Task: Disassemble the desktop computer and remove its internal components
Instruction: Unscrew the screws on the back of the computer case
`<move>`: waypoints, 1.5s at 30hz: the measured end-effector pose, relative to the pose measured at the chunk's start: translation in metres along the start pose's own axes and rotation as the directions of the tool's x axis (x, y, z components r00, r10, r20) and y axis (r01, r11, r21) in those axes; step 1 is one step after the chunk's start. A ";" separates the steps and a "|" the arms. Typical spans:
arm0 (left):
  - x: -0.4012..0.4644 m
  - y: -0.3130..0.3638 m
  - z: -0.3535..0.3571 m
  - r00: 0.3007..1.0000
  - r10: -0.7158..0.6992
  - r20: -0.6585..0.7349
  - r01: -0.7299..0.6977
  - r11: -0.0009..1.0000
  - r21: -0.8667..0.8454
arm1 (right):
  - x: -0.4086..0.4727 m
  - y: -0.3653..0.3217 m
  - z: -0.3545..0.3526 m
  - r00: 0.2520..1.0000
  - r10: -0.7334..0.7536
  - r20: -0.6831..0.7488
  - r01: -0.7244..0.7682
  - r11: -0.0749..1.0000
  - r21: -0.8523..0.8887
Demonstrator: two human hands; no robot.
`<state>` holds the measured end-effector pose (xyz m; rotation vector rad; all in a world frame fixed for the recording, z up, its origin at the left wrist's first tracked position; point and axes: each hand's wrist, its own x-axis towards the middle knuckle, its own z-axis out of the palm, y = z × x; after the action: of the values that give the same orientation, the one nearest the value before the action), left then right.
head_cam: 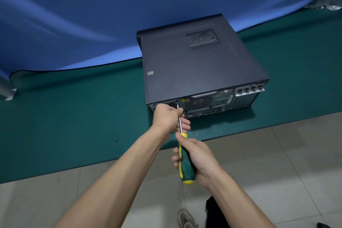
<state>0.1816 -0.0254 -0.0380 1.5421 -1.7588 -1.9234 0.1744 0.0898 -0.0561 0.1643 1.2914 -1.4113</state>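
Observation:
A dark grey desktop computer case (196,65) lies on its side on the green table mat (74,116), with its rear panel of ports and fan grille facing me. My right hand (198,159) grips the green and yellow handle of a screwdriver (186,163). The metal shaft runs up to a screw (177,100) at the top left of the rear panel. My left hand (169,116) holds the shaft near its tip, fingers curled round it, close against the panel.
A blue cloth (92,24) hangs behind the case and drapes onto the mat. The mat's front edge runs diagonally across a tiled floor (277,153). A shoe (186,218) shows at the bottom. Crumpled clear plastic (327,3) lies at the far right.

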 end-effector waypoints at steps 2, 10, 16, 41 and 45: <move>-0.001 0.000 0.003 1.000 -0.002 -0.011 0.002 1.000 -0.030 | -0.002 -0.003 -0.001 0.988 0.097 0.116 -0.094 0.995 -0.026; -0.005 -0.005 -0.003 0.999 0.042 0.006 -0.042 0.999 0.002 | 0.001 -0.001 -0.001 0.998 -0.049 0.031 0.050 0.997 -0.060; -0.004 -0.005 0.010 0.996 -0.062 -0.059 0.042 0.957 -0.288 | -0.003 -0.005 0.000 0.976 0.093 0.195 -0.090 0.996 -0.022; 0.000 -0.005 -0.004 0.998 0.024 -0.054 -0.022 0.999 0.046 | -0.006 -0.008 0.000 0.999 -0.046 0.023 0.049 0.981 -0.188; -0.001 -0.005 0.004 0.998 -0.022 -0.064 0.014 0.993 -0.116 | -0.009 -0.008 -0.001 0.988 0.049 0.145 -0.020 0.981 -0.195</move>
<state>0.1817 -0.0206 -0.0420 1.5668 -1.5832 -1.9229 0.1707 0.0937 -0.0452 -0.0492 1.2859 -1.2368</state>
